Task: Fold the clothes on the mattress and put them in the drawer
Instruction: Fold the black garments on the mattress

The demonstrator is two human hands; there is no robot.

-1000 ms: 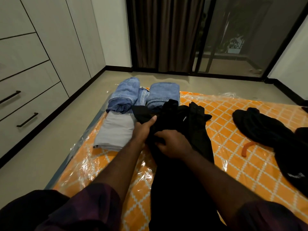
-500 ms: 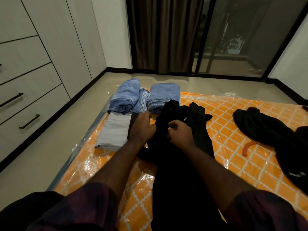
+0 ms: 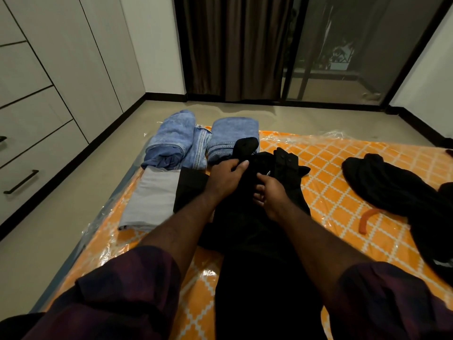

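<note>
My left hand [image 3: 226, 176] and right hand [image 3: 269, 192] both grasp the black cloth garment [image 3: 255, 217] lying mid-mattress on the orange lattice-patterned, plastic-wrapped mattress [image 3: 343, 192]. Folded blue denim jeans [image 3: 196, 143] sit at its far left corner.

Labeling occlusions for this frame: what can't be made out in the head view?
- Black garment: its shape and folds are lost in dim light, black on black.
- Right hand: its fingertips are buried in the cloth.
- Dark clothes pile: cut off by the right edge.
- Drawers: cut off by the left edge.
</note>
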